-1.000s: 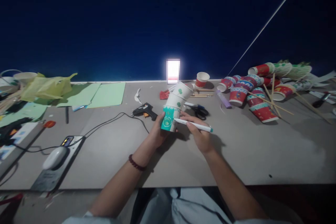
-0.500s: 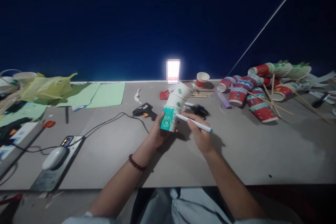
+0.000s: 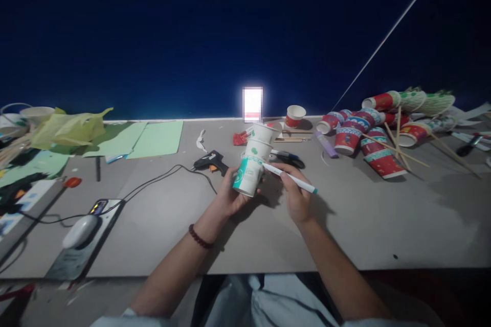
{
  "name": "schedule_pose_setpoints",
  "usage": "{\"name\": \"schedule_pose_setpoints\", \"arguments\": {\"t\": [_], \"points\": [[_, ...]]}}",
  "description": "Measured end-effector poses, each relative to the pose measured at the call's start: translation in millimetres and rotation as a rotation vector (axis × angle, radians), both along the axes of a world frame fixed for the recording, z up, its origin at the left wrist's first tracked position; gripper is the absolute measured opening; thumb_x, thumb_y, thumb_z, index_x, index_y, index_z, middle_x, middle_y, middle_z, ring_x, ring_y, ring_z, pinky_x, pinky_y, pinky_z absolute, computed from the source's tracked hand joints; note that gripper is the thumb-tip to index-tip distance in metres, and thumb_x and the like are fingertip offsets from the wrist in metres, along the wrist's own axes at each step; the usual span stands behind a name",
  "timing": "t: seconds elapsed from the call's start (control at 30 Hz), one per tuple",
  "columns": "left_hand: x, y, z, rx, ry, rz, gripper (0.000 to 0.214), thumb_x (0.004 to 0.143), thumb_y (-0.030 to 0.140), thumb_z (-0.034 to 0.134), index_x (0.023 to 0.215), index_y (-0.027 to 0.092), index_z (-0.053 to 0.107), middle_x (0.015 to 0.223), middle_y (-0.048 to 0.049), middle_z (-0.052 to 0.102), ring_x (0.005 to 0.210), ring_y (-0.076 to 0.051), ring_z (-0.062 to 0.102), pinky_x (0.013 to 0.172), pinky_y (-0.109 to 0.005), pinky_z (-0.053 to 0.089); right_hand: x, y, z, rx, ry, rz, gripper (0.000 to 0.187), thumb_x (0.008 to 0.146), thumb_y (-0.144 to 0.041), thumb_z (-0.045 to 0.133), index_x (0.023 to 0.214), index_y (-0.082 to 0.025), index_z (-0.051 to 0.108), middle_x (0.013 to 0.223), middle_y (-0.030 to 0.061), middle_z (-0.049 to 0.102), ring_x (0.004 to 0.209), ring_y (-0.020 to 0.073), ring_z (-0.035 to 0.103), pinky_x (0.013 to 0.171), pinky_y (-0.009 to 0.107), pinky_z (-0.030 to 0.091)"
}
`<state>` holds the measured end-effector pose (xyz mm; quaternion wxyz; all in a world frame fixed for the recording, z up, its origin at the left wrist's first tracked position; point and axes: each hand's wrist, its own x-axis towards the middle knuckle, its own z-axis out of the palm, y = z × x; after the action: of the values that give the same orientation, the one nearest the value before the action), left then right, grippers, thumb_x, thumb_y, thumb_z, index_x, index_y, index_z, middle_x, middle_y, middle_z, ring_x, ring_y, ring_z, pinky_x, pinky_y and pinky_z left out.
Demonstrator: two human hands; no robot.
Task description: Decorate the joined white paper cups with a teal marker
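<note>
Tilted in my left hand [image 3: 229, 195] is a stack of paper cups [image 3: 250, 169], its lowest cup white and teal with a scalloped band, the upper ones white with green marks. My left fingers wrap around the lowest cup from behind. Pinched in my right hand [image 3: 296, 196] is a white marker pen [image 3: 293, 179] with a teal end. Its tip is at the right side of the lowest cup, near the band; whether it touches I cannot tell. A black glue gun [image 3: 211, 161] lies just beyond my left hand.
A small red and white cup [image 3: 295, 116] stands at the back. Decorated cup stacks [image 3: 351, 133] and wooden sticks lie right, beside a purple tube [image 3: 326, 145]. Leftward are green paper sheets [image 3: 157, 139], a yellow plastic bag [image 3: 71, 130], a phone [image 3: 82, 240] and a power strip [image 3: 28, 204].
The cup stack has turned in my left hand, so less teal and more white faces me. My right hand and the marker have shifted slightly right.
</note>
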<state>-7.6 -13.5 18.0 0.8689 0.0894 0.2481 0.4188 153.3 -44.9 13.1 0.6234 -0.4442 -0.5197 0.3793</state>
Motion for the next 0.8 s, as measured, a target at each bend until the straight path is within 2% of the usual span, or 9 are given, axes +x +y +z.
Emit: {"name": "schedule_pose_setpoints", "arguments": {"t": [0.27, 0.5, 0.6, 0.8], "points": [[-1.7, -1.0, -4.1, -0.018, 0.03, 0.002, 0.036, 0.084, 0.034, 0.048, 0.103, 0.008, 0.064, 0.09, -0.0151, 0.072, 0.076, -0.027, 0.07, 0.061, -0.038, 0.057, -0.7, -3.6, 7.4, 0.041, -0.023, -0.001, 0.021, 0.091, -0.034, 0.056, 0.105, -0.028, 0.071, 0.115, 0.0023, 0.073, 0.113, 0.0233, 0.065, 0.102, 0.039, 0.049], [3.9, -3.3, 0.3, -0.021, 0.187, 0.081, 0.028, 0.084, 0.034, 0.057, 0.095, 0.01, 0.066, 0.076, -0.0096, 0.071, 0.065, -0.022, 0.067, 0.059, -0.034, 0.056, -0.2, -3.1, 5.4, 0.055, -0.077, 0.045, 0.02, 0.091, -0.032, 0.058, 0.103, -0.027, 0.073, 0.118, 0.0036, 0.073, 0.115, 0.0239, 0.065, 0.103, 0.041, 0.049], [6.4, -3.8, -1.8, -0.004, 0.22, 0.105, 0.027, 0.083, 0.034, 0.06, 0.093, 0.01, 0.067, 0.076, -0.0093, 0.071, 0.065, -0.021, 0.067, 0.06, -0.032, 0.055, 0.6, -3.5, 4.8, 0.073, -0.122, 0.048, 0.02, 0.091, -0.03, 0.058, 0.104, -0.027, 0.073, 0.12, 0.0039, 0.072, 0.116, 0.0241, 0.065, 0.103, 0.04, 0.049], [10.5, -4.7, -2.0, 0.135, 0.19, 0.19, 0.028, 0.079, 0.027, 0.067, 0.104, 0.014, 0.066, 0.084, -0.0047, 0.072, 0.069, -0.018, 0.067, 0.067, -0.029, 0.052, 1.7, -4.0, 4.8, 0.135, -0.223, 0.019, 0.022, 0.089, -0.026, 0.059, 0.105, -0.025, 0.073, 0.12, 0.0055, 0.072, 0.115, 0.0241, 0.066, 0.102, 0.039, 0.05]]}}
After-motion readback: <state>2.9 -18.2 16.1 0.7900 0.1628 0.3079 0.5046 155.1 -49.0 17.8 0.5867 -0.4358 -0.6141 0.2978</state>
